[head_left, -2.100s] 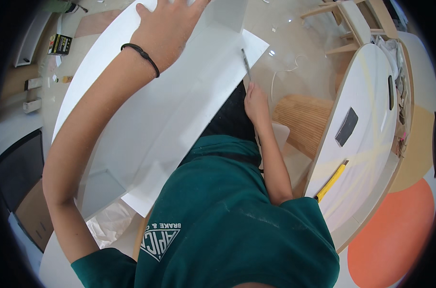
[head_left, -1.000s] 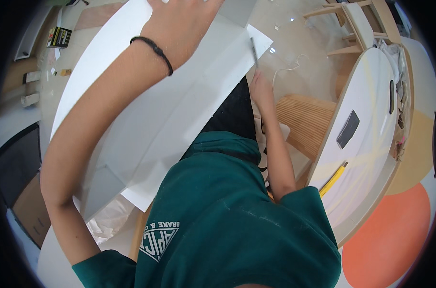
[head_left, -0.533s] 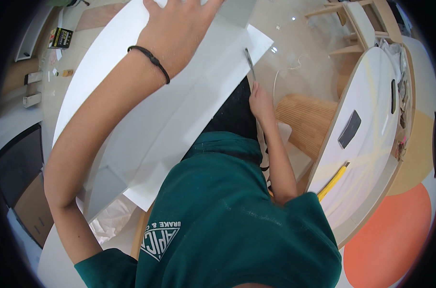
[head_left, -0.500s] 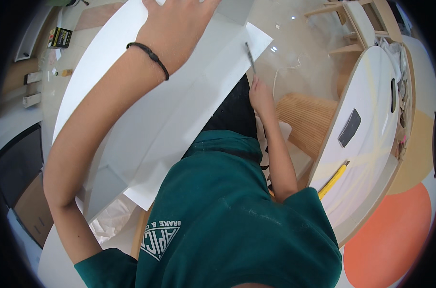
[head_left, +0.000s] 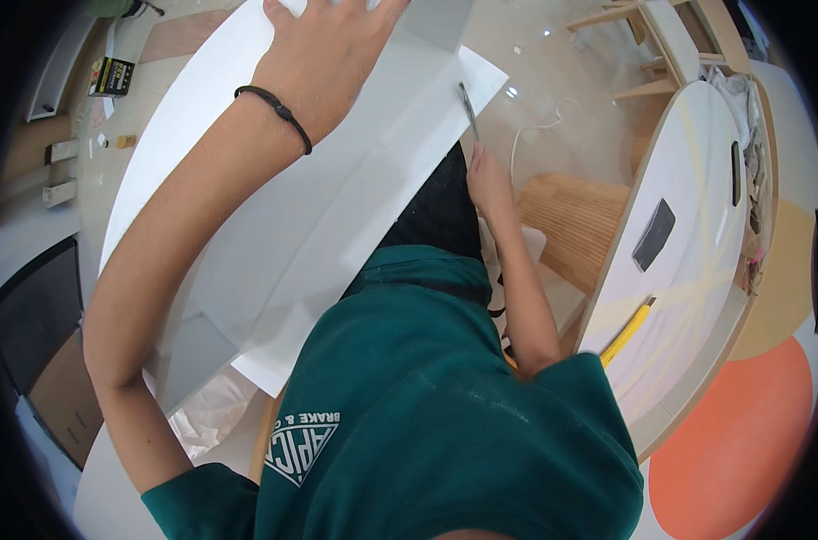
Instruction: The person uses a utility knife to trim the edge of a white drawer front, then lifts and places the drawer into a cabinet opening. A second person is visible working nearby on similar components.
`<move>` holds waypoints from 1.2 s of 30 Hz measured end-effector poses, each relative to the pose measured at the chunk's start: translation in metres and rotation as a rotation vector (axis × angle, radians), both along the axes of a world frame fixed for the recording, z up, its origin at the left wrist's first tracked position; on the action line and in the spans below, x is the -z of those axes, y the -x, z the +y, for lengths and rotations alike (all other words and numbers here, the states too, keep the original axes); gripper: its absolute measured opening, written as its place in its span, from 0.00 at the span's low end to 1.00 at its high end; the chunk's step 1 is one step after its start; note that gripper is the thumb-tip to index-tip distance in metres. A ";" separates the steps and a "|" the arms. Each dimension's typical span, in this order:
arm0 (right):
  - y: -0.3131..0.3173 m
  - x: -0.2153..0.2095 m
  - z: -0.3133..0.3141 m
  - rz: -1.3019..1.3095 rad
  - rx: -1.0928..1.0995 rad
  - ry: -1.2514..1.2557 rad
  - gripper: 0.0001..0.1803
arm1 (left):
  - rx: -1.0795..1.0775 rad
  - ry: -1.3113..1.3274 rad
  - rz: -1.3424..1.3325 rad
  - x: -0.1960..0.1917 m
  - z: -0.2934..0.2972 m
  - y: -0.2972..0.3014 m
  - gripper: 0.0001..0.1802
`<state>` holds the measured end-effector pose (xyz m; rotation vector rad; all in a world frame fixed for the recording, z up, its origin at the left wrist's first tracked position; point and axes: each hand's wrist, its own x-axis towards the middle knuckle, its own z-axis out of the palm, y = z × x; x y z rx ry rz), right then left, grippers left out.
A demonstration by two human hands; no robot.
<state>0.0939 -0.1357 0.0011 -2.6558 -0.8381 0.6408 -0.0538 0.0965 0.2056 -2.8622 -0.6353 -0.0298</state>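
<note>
A large white piece made of angled panels (head_left: 337, 202) lies slanted across my lap. My left hand (head_left: 323, 49) rests over its upper part, back up, with the fingers spread at their bases and their tips cut off by the top edge. A black cord bracelet circles that wrist. In my right hand (head_left: 490, 180), the fingers close around a thin dark tool (head_left: 468, 108), its exact kind too small to tell. This tool points away from me, and its tip lies over the narrow white strip at the piece's right end.
To my right stands a rounded white table (head_left: 688, 297) with a yellow utility knife (head_left: 628, 331) and a dark grey rectangular piece (head_left: 654, 236) on it. A ribbed wooden surface (head_left: 571, 225) and a wooden chair (head_left: 670, 45) are beyond. Crumpled white paper (head_left: 215, 409) sits below the panels.
The whole view has shifted slightly. Both hands, the dark tool and the white piece keep nearly the same places relative to each other.
</note>
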 end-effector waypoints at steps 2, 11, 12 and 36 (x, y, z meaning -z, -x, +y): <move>-0.015 0.004 0.015 -0.008 -0.026 -0.030 0.27 | -0.009 -0.006 -0.005 -0.002 0.000 0.001 0.41; 0.013 -0.006 -0.028 0.035 0.023 -0.036 0.27 | 0.005 -0.055 0.060 -0.001 0.003 -0.007 0.43; 0.007 0.001 -0.021 0.023 0.015 -0.052 0.27 | -0.001 -0.045 0.063 -0.001 0.002 -0.006 0.44; -0.030 0.009 0.001 0.059 -0.002 -0.224 0.30 | 0.003 0.064 0.057 0.000 0.010 -0.007 0.44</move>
